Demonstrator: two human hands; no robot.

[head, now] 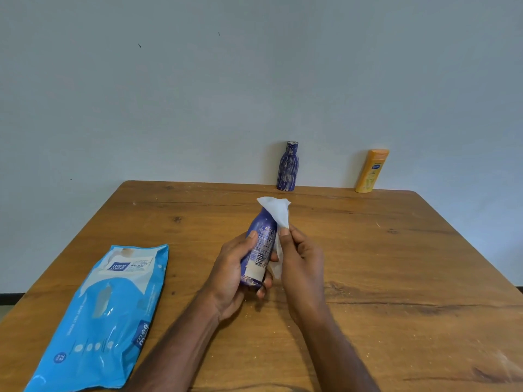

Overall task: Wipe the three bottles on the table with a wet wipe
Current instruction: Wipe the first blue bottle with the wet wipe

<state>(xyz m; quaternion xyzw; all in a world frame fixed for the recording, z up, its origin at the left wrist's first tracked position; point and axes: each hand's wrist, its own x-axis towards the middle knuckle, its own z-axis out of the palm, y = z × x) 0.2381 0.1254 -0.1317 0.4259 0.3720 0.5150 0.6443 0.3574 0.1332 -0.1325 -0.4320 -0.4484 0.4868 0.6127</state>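
My left hand point(230, 274) grips a dark blue bottle point(260, 244) above the middle of the table, its top tilted away from me. A white wet wipe point(278, 215) is draped over the bottle's top and down its right side. My right hand point(301, 256) pinches the wipe against the bottle. A second blue bottle with a white pattern point(288, 166) stands upright at the table's far edge. To its right stands a yellow-orange lotion bottle point(372, 171), also upright against the wall.
A blue pack of wet wipes point(104, 315) lies flat at the near left of the wooden table point(396, 278). A pale wall rises right behind the table's far edge.
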